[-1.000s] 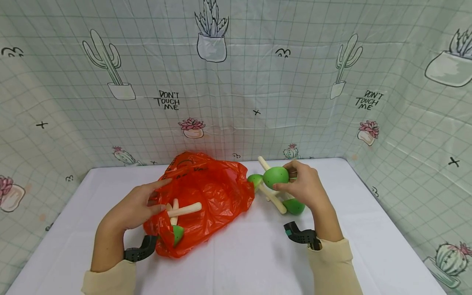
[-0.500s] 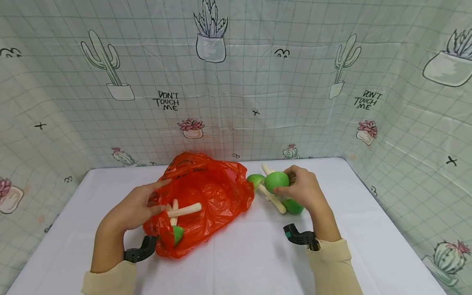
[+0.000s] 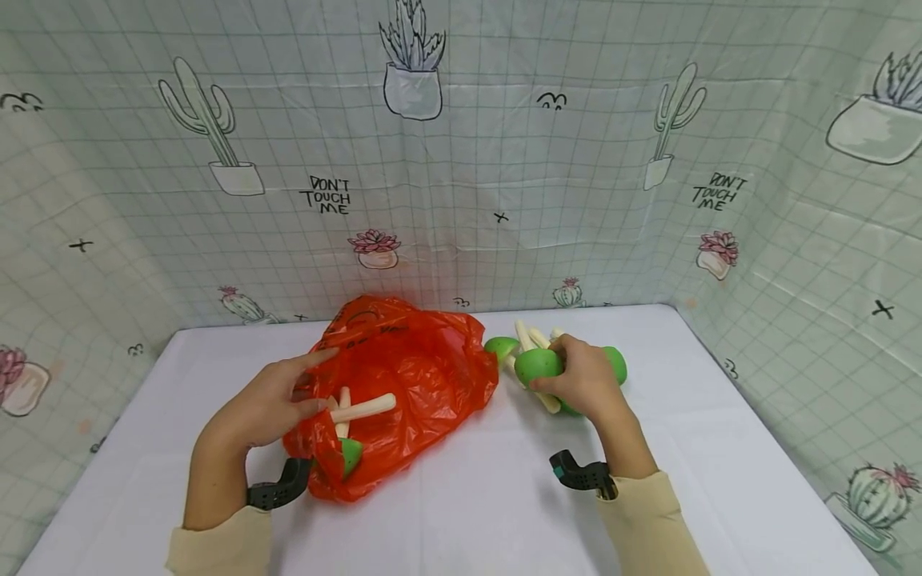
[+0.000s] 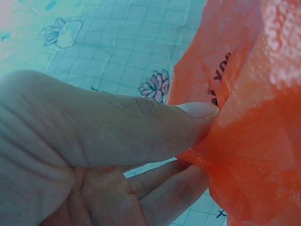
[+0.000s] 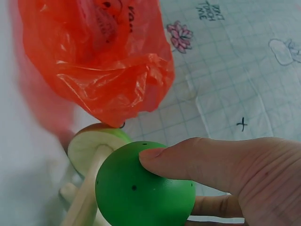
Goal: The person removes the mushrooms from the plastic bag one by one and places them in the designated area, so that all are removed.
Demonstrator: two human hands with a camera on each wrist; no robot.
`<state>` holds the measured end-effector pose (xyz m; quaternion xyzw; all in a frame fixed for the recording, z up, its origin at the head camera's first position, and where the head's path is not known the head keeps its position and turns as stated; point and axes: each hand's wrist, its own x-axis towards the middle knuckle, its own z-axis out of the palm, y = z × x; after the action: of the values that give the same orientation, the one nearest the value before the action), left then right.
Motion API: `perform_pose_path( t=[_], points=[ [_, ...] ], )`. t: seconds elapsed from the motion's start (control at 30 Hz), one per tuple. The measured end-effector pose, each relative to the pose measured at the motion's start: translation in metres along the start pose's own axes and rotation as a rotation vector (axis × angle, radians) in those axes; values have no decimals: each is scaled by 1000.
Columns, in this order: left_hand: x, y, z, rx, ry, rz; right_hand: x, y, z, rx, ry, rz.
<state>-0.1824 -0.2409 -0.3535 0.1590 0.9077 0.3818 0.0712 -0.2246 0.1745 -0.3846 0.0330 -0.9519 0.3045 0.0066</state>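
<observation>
My left hand (image 3: 270, 404) pinches the edge of a crumpled red plastic bag (image 3: 425, 376) between thumb and fingers; the left wrist view shows the thumb (image 4: 155, 125) pressed on the film. Cream stems (image 3: 363, 408) and a green cap (image 3: 350, 456) show at the bag's near left side. To the right of the bag, my right hand (image 3: 587, 380) grips a toy mushroom by its dotted green cap (image 5: 141, 188). Other toy mushrooms lie around and under that hand, one with its pale underside (image 5: 91, 150) and stem showing. The hand hides part of the pile.
A white cloth (image 3: 461, 512) covers the table. Behind it and at both sides hangs a pale gridded curtain (image 3: 461, 176) printed with cacti. The bag's right edge lies close to a green mushroom cap (image 3: 502, 349).
My right hand has moved slightly down and left with the green mushroom. Another green cap and more stems now show around it. The left hand and bag stay nearly still.
</observation>
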Motion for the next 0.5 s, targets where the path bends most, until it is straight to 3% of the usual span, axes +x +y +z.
perform_pose_path(
  t=[0.5],
  points=[
    [-1,1,-2,2,4,-19,-5,-15,9,-45,18,-13]
  ],
)
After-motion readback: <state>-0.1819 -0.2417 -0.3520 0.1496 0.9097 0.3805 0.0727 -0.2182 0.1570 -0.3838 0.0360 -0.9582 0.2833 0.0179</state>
